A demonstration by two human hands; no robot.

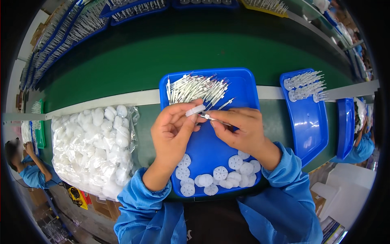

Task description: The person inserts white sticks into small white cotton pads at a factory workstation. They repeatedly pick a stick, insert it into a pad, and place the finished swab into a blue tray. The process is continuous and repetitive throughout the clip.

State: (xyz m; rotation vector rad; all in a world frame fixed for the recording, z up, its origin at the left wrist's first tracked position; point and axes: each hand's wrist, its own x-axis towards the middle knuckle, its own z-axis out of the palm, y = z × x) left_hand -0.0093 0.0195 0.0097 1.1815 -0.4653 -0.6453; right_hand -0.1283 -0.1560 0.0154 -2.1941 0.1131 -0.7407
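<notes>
Over a blue tray [211, 142], my left hand [172, 130] pinches a white plastic disc [196, 110], seen nearly edge-on. My right hand [245, 128] grips a thin rod with a white section [213, 118] between thumb and fingers. The rod's tip is close to the disc; whether they touch I cannot tell. Behind my hands, a heap of slim white rods [197, 89] lies in the far part of the tray. Several round white discs with small holes [220, 173] are spread along its near edge.
A clear bag of white discs [91, 150] stands at left. At right, a blue tray [306, 126] bears discs with upright rods. More loaded trays [140, 12] line the far side of the green surface [203, 44]. Co-workers in blue sleeves [34, 175] sit at both sides.
</notes>
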